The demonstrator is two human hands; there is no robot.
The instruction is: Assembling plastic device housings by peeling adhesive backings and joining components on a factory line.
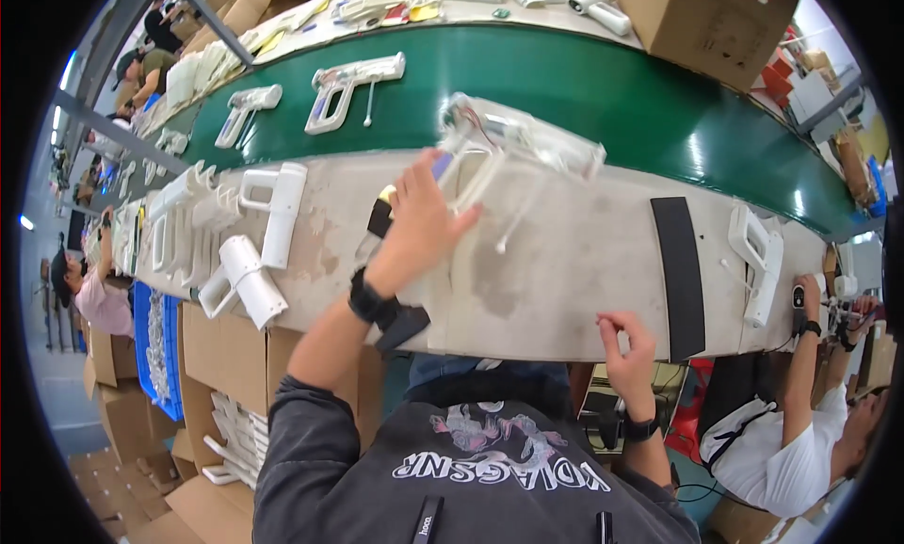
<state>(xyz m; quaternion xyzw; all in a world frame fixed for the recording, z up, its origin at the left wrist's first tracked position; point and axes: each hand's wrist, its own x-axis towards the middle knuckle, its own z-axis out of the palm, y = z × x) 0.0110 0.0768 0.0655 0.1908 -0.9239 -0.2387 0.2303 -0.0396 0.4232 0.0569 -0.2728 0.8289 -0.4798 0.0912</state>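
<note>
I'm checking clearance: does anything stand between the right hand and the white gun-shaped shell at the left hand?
Nothing visible: only tabletop shows between the right hand and the white shell; the black strip lies to the right.

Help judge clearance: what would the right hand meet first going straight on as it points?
Over the tabletop, the right hand would likely meet the white gun-shaped shell in the left hand; depth is unclear; it might pass beneath toward the green belt.

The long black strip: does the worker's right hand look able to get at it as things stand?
Probably yes: the right hand seems to hold nothing and sits just left of the black strip, with no object visible between them and nothing lying on the strip.
</note>
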